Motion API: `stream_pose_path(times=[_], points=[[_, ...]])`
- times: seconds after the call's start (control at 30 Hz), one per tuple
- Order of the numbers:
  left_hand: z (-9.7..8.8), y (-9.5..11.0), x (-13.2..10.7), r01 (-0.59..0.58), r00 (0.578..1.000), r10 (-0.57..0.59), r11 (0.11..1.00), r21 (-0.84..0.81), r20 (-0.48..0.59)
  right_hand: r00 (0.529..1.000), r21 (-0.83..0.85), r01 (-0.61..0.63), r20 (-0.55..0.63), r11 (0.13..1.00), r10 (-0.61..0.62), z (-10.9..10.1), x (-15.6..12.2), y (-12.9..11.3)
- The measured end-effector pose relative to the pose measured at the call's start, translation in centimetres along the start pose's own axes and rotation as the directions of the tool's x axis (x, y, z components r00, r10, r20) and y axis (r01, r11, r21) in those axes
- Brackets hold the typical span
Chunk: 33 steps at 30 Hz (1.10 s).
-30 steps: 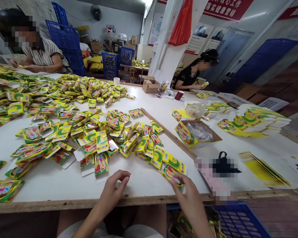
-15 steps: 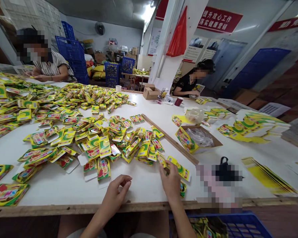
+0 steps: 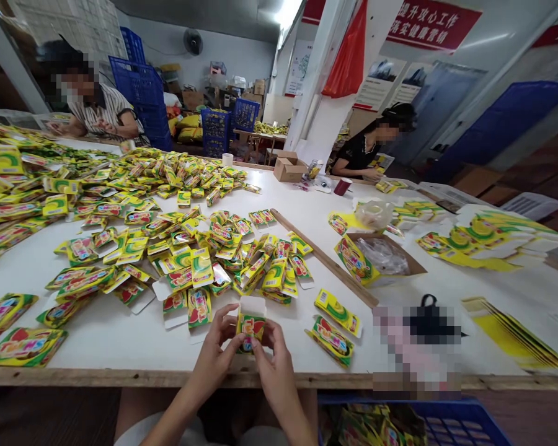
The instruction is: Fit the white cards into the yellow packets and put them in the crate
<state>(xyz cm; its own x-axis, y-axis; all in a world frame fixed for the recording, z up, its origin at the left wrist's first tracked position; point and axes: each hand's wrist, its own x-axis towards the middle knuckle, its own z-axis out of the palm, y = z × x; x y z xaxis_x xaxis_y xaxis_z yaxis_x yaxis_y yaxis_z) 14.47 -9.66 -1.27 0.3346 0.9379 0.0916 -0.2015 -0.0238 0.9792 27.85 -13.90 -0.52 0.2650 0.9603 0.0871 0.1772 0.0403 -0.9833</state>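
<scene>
Both my hands meet near the table's front edge on one small yellow-green carton [image 3: 251, 322] with a white flap at its top. My left hand [image 3: 214, 354] pinches its left side and my right hand [image 3: 274, 362] pinches its right side. Just beyond lies a spread of several flat cartons [image 3: 199, 260] of the same kind. To the right of my hands, two more cartons [image 3: 337, 310] lie flat on the white table [image 3: 121, 341].
A wooden stick [image 3: 325, 257] lies diagonally right of the pile. A shallow cardboard box [image 3: 411, 263] holds plastic bags. A blue crate [image 3: 446, 421] sits below the table edge. Two other people sit at the far side, left [image 3: 102, 108] and right [image 3: 358, 155].
My right hand has come left from the cartons on the right, bringing one carton with it. My left hand has risen to grip that carton too.
</scene>
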Motion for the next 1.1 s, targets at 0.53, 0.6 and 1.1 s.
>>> stream_pose_path(times=[0.53, 0.6, 1.1], points=[[-0.5, -0.5, 0.6, -0.005, 1.0, 0.004, 0.984, 0.176, 0.004, 0.97, -0.15, 0.231, 0.107, 0.961, -0.217, -1.5, 2.8, 0.3], [-0.4, -0.6, 0.6, -0.052, 0.997, 0.063, 0.973, 0.226, -0.044, 0.975, -0.113, 0.221, 0.059, 0.969, -0.215, -0.9, 3.0, 0.6], [0.5, 0.6, 0.8, -0.081, 0.991, 0.111, 0.944, 0.32, -0.075, 0.974, -0.146, 0.219, 0.085, 0.965, -0.208, -1.2, 2.8, -0.6]])
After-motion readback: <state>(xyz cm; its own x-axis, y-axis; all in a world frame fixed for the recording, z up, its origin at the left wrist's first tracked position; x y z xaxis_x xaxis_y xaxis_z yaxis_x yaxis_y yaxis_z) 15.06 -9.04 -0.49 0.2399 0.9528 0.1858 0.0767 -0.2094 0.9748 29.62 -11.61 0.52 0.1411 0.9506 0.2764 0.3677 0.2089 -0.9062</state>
